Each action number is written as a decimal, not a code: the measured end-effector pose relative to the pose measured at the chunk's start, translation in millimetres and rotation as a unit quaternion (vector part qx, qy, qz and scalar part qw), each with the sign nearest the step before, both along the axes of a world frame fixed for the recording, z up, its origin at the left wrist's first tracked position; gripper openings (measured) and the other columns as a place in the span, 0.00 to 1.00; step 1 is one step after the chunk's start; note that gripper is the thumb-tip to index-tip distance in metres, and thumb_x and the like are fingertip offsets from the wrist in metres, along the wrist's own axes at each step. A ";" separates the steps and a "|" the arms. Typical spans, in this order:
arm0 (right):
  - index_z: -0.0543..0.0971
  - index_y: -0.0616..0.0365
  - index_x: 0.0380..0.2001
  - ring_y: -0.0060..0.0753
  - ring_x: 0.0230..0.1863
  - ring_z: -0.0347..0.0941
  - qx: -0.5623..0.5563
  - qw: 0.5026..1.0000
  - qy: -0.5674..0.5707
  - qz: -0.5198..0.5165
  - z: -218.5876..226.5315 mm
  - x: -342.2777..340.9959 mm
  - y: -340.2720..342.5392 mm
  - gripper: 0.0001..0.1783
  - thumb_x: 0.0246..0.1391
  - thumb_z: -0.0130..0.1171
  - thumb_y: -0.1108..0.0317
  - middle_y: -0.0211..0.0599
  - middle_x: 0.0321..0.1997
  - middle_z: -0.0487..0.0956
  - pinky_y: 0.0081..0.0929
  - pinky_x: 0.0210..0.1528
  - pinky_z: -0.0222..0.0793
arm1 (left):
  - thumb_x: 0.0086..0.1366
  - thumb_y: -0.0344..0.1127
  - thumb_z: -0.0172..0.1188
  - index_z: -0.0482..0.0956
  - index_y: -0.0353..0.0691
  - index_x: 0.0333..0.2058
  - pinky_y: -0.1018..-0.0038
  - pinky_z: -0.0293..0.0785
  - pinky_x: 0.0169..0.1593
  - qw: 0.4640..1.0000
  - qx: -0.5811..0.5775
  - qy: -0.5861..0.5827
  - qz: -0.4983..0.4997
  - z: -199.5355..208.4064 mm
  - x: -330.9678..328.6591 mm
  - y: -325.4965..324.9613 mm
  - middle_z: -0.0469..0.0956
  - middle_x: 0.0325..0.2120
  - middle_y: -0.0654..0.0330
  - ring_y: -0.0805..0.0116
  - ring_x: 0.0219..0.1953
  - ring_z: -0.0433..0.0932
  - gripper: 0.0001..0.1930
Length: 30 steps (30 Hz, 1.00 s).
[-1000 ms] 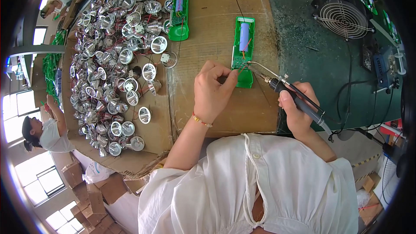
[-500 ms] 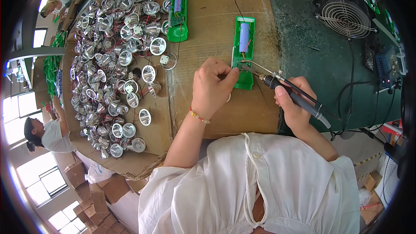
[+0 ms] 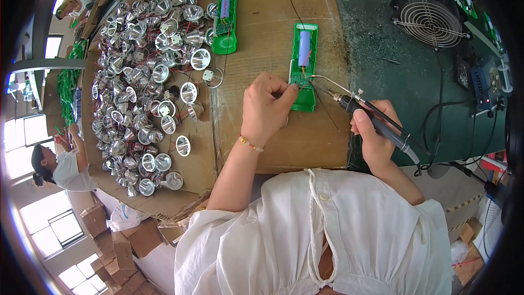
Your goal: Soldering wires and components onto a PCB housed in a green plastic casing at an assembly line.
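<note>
A green plastic casing lies upright on the cardboard, with a lilac battery cell and a small green circuit board inside. My left hand is closed in a pinch at the board's left edge; what its fingertips hold is too small to make out. Part of a pale round rim shows beneath that hand. In my right hand is a soldering iron with a thin curved metal tube fixed alongside. The iron's tip points left toward the board, and the tube's end is close to it.
A cardboard box full of silver reflector cups with wires stands on the left. Another green casing lies beside it. A round fan and a blue soldering station stand right. A co-worker is at far left.
The soldering iron and my right hand have shifted slightly right, drawing the tip back from the board. My left hand keeps its pinch in nearly the same place.
</note>
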State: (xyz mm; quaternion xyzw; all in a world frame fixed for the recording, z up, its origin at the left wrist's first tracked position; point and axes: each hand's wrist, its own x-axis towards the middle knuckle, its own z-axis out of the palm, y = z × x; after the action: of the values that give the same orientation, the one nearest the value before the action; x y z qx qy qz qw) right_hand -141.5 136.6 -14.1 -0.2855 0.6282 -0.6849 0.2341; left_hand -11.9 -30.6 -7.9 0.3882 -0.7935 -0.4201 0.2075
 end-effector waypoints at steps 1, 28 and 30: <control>0.71 0.64 0.29 0.15 0.19 0.68 -0.001 1.000 0.000 -0.002 -0.4 0.1 0.4 0.10 0.51 0.60 0.69 0.32 0.20 0.75 0.14 0.22 0.64 | 0.54 0.31 0.62 0.76 0.33 0.21 0.77 0.62 0.24 1.000 -0.008 -0.003 0.002 -0.3 0.4 -1.0 0.71 0.20 0.63 0.77 0.20 0.67 0.08; 0.71 0.62 0.30 0.16 0.22 0.68 0.051 0.996 -0.029 -0.060 -23.5 -48.2 19.4 0.10 0.47 0.62 0.74 0.32 0.23 0.74 0.18 0.25 0.65 | 0.43 0.44 0.65 0.72 0.44 0.43 0.67 0.71 0.46 0.947 -0.242 -0.192 -0.092 14.3 -244.1 -222.3 0.77 0.38 0.53 0.57 0.41 0.76 0.26; 0.71 0.62 0.29 0.16 0.23 0.68 0.051 0.997 -0.022 -0.061 -24.3 -51.5 20.9 0.09 0.47 0.62 0.73 0.32 0.24 0.75 0.18 0.26 0.65 | 0.43 0.42 0.64 0.72 0.45 0.43 0.67 0.73 0.42 0.962 -0.197 -0.182 -0.056 18.8 -238.1 -206.3 0.80 0.32 0.56 0.58 0.36 0.78 0.25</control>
State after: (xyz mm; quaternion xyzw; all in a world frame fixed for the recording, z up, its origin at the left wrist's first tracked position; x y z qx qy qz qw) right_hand -193.0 157.5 -38.3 -0.2193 0.6732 -0.6713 0.2194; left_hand -250.0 -237.0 10.9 0.3645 -0.9054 -0.1888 0.1079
